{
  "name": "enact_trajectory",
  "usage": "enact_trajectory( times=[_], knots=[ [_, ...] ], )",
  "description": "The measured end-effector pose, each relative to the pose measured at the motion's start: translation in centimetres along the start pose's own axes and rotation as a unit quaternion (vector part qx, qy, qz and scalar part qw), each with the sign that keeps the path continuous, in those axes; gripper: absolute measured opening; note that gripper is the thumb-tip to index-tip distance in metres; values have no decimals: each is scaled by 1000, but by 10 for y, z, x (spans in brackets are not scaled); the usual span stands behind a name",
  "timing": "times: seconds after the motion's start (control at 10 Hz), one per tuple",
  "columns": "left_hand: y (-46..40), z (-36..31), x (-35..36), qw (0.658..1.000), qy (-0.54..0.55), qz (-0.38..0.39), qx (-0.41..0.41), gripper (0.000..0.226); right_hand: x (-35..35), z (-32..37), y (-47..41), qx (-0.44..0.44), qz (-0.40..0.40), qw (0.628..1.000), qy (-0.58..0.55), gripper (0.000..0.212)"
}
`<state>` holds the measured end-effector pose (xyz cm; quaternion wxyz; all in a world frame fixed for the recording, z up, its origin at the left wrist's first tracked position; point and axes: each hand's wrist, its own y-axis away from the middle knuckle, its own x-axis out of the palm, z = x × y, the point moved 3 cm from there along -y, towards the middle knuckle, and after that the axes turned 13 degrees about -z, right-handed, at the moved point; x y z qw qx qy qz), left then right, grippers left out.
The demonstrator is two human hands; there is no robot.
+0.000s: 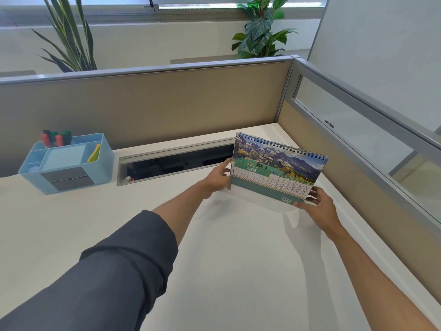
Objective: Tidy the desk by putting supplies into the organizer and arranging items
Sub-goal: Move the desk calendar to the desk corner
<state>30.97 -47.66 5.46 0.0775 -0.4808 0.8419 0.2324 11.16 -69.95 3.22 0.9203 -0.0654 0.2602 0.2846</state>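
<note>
Fingers [225, 163] of the left hand [218, 179] are laid along the left edge of the desk calendar [274, 172], with the rest hidden behind it, so a hold is made there. Fingers of the right hand [318, 203] are curled around the calendar's lower right corner, the thumb pressed under its bottom edge. Both hands are thus closed on the one thing.

From the head view, the only view given, the calendar is seen upright, its spiral binding uppermost and its June page turned toward the person. Its long axis is run from left to right, tilted so that the right end sits lower in the frame. Whether its base is touching the surface [238, 271] or held just above it cannot be told.

Relative to the calendar, the blue organizer [69, 163] is placed well apart to the left, markers [56, 138] stood in its rear compartment. The open cable trough [176, 161] lies between the two, just left of the calendar. The partition corner [290, 91] stands behind the calendar.

The setting-down is judged to depend on both ends being lowered evenly.
</note>
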Motion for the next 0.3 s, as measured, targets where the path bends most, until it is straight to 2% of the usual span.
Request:
enact_trajectory(
  times=[0.1,0.2,0.3],
  knots=[
    [7,0,-11,999,-15,-38,-11,93,-7,-1,1,4,-21,1000,-3,66],
    [26,13,-31,995,-31,-98,10,81,-14,1,10,-13,-61,998,16,68],
    [59,19,-66,972,-41,-214,86,62,-29,10,28,-56,-131,986,87,66]
  ],
)
